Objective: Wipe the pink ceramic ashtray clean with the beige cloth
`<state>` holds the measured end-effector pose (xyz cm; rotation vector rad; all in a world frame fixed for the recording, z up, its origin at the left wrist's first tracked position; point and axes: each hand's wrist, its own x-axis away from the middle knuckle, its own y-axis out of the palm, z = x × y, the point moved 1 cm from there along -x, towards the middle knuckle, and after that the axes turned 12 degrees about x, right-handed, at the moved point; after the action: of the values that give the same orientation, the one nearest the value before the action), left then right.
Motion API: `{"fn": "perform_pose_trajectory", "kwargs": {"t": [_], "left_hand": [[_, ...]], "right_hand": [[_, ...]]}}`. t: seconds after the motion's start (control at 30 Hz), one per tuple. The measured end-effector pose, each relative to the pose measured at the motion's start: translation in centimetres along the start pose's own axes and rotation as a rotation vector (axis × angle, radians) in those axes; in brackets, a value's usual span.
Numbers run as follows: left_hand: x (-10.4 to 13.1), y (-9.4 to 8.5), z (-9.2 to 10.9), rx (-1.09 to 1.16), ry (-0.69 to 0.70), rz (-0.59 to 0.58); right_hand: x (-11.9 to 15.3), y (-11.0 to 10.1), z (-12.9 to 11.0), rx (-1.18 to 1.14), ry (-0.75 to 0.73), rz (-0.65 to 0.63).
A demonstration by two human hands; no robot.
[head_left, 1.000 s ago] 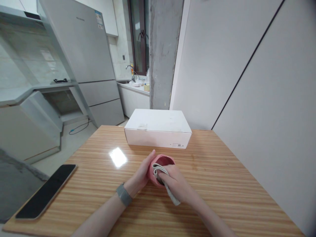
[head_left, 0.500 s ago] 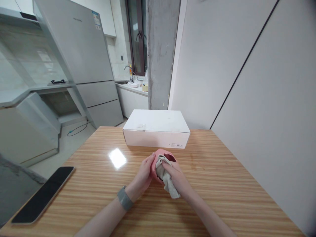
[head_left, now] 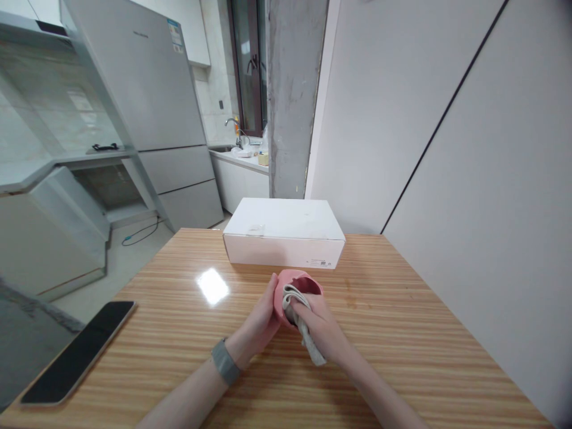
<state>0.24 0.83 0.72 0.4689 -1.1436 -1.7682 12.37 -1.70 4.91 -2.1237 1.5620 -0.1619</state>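
A pink bowl-like vessel (head_left: 286,280) is tilted with its opening toward me and to the right, just in front of the white box. My left hand (head_left: 263,313) grips it from the left side, the thumb near the rim and a grey band on the wrist. Inside the opening, my right hand (head_left: 319,322) presses a light grey cloth (head_left: 308,342) against the vessel's near wall. Part of the cloth hangs down below the rim. The right fingertips are hidden by the cloth and the vessel.
The white box (head_left: 286,220) lies on the far part of the wood-grain table (head_left: 393,333). A dark flat tablet-like device (head_left: 80,351) rests at the left edge. Beyond stand a grey fridge (head_left: 143,83) and a counter with a faucet (head_left: 235,126). A white wall (head_left: 469,167) borders the right.
My right hand has moved slightly with the cloth, deeper into the vessel. The vessel has turned a little, showing more of its opening. My left hand still holds it.
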Motion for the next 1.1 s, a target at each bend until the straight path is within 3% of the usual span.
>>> {"fn": "perform_pose_trajectory", "kwargs": {"t": [0.17,0.33,0.47,0.7,0.9,1.1], "left_hand": [[-0.4,-1.1,0.5,-0.100,0.066,0.094],[-0.1,-0.5,0.7,-0.098,0.013,0.015],[0.0,-0.5,0.4,-0.132,-0.012,0.100],[0.1,-0.5,0.0,-0.142,0.034,0.148],[0.3,0.0,-0.4,-0.080,0.158,0.154],[0.2,-0.1,-0.5,-0.091,0.109,0.088]], "right_hand": [[0.1,-0.6,-0.3,0.143,-0.038,-0.070],[0.1,-0.3,-0.7,0.204,-0.113,-0.189],[0.2,0.1,-0.7,0.213,-0.126,-0.193],[0.2,0.2,-0.2,0.044,0.001,-0.102],[0.2,0.2,-0.1,-0.082,0.058,-0.005],[0.3,0.2,-0.1,-0.081,0.036,0.057]]}}
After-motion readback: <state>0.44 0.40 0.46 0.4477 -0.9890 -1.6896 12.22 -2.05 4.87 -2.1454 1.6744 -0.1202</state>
